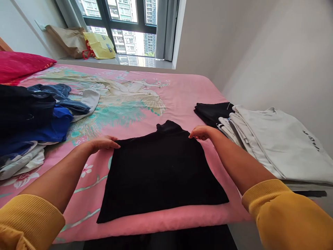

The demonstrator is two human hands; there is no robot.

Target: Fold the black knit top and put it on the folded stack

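Here, one black garment [166, 173]: likely light, limp; best held by upper corners. We have left grip [105, 142] and right grip [201, 132] pinched there.

2 hnds [103, 143], 1 hi-neck [161, 173], 2 bags [100, 47]

The shirt [163, 170] lies at the near edge of the bed [182, 88], between left hand [102, 143] and right hand [203, 132]. Left of it lies a pile [28, 114], a pillow [23, 64] behind. To its right is a stack [286, 142], a folded garment [212, 111] at its far left. Beyond the bed, a sack [66, 41] and, right of it, a bag [101, 46] stand on the sill [135, 61] before the window [130, 25].
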